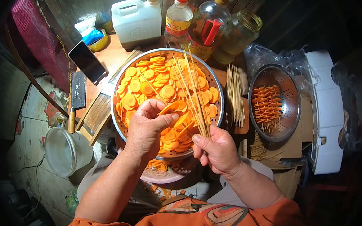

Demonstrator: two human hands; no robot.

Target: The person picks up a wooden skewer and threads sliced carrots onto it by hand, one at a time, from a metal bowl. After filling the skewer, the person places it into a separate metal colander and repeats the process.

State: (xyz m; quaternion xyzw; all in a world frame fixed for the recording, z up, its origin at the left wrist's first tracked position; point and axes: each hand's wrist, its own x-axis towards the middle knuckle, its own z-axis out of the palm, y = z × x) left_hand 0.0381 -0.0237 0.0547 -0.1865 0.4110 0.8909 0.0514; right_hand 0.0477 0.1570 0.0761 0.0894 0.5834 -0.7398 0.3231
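My left hand (148,125) pinches a few orange carrot slices (173,108) between thumb and fingers. A thin skewer (153,87) runs from those slices up and to the left. In my right hand (217,150) is a fanned bundle of bamboo skewers (194,93), gripped near the lower ends with the tips pointing away from me. Both hands are over the near part of a large metal colander (116,113), which is heaped with round carrot slices (145,88).
Right of the colander lie more skewers (235,94) and a smaller colander (296,124) with skewered carrots (266,102). At left are a cleaver (79,93), a wooden slicer (97,114), a phone (87,60) and a white bucket (60,151). A jug (137,21) and bottles (178,18) stand behind.
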